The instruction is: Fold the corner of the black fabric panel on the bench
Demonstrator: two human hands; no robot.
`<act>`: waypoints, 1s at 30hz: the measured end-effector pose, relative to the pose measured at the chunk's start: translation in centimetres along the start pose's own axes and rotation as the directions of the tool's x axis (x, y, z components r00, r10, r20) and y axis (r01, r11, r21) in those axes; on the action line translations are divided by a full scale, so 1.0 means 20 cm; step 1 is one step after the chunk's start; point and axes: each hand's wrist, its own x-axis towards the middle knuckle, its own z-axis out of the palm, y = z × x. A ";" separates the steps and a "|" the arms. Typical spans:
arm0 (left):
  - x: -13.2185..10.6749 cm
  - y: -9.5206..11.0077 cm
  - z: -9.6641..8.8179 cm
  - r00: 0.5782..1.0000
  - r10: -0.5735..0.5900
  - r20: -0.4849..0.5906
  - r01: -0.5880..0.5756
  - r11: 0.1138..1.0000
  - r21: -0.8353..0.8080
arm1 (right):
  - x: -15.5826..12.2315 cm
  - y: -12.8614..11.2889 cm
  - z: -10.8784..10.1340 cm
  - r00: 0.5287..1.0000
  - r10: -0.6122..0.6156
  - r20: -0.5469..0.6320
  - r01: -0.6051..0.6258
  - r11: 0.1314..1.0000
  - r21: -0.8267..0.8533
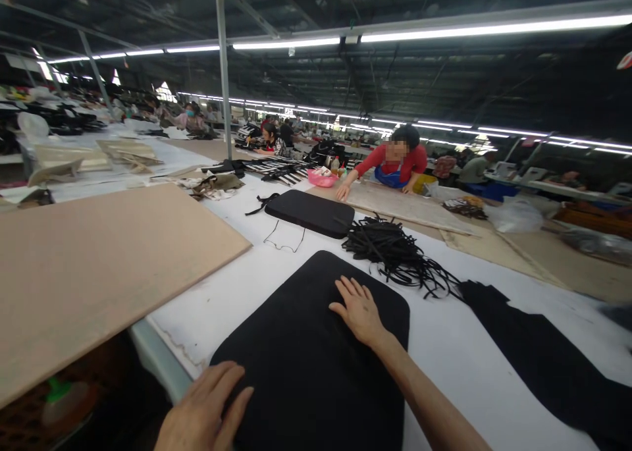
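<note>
A large black pad with rounded corners (306, 365) lies flat on the white table (464, 359) right in front of me. My right hand (359, 311) rests flat on its upper middle, fingers stretched out and slightly apart. At the pad's near left edge my left hand (207, 411) lies with fingers extended, holding nothing. A second, smaller black pad (310, 212) sits farther back on the table.
A tangle of black straps (395, 252) lies beyond the pad, black fabric (538, 352) to the right. A big brown board (99, 266) covers the left. A person in a red top and blue apron (395, 164) leans on a far board beside a pink basket (322, 178).
</note>
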 end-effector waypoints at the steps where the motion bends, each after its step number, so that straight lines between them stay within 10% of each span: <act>1: 0.04 0.00 0.03 0.992 0.126 -0.022 -0.124 0.990 0.069 | 0.01 -0.01 0.01 1.000 -0.001 0.016 0.000 1.000 0.011; 5: 0.15 0.00 0.16 0.930 0.335 0.149 -0.362 0.904 0.226 | 0.01 -0.04 0.05 0.999 -0.003 0.049 0.001 0.999 0.037; 14: 0.14 -0.05 0.22 0.915 0.125 0.384 -0.219 0.952 0.212 | 0.01 0.02 0.07 0.997 0.062 0.041 -0.063 0.998 0.022; 30: 0.17 0.05 0.14 0.876 0.012 0.481 -0.111 0.978 0.178 | 0.01 0.04 0.07 0.994 0.096 0.052 -0.096 0.995 0.007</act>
